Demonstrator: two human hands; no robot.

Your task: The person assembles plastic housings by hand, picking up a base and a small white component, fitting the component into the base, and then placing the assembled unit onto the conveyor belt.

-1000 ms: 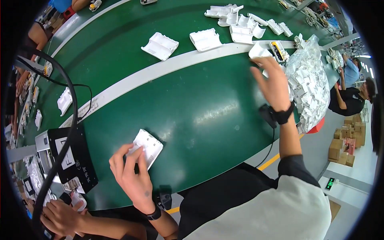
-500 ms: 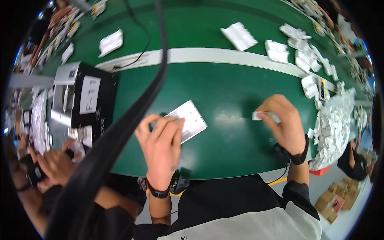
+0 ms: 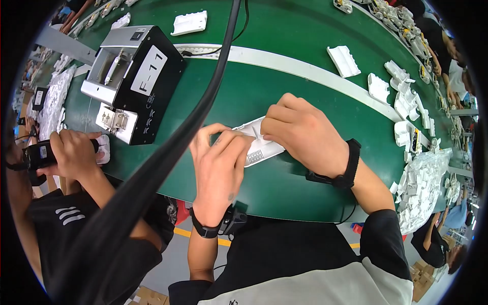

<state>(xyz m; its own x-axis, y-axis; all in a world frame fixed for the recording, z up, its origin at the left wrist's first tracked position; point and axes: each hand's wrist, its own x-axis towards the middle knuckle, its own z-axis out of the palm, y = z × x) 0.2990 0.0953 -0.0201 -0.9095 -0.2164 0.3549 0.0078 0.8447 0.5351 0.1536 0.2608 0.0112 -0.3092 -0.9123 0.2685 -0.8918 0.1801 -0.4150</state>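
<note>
1. White plastic panel, landmark for these notes: lies on green worktop, between the wearer's two hands. Printed patch faces up, towards the wearer's side.
2. Left hand over the panel's left part, fingers bent and touching it. Cannot tell whether it grips the edge or only presses down.
3. Right hand comes in over the panel's right side, thumb and fingers drawn together above its middle. Anything pinched there is hidden; contact of these fingertips unclear.
4. From the right grip, the panel lies below and to the left. Both hands close; left the surer contact. Long axis not readable under the fingers; the near edge rises from left to right.
5. Nothing seen between right fingertips and panel; the hands themselves are the crowding.
6. Left of the panel: dark cable, sweeping past the left hand, depth uncertain. Farther left, black-and-silver machine, then a co-worker's hand by a black tool.
7. Beyond the panel: pale rail; past it, to the right, curved white shell.
8. Well right of the panel: clear bag of small white pieces.
</note>
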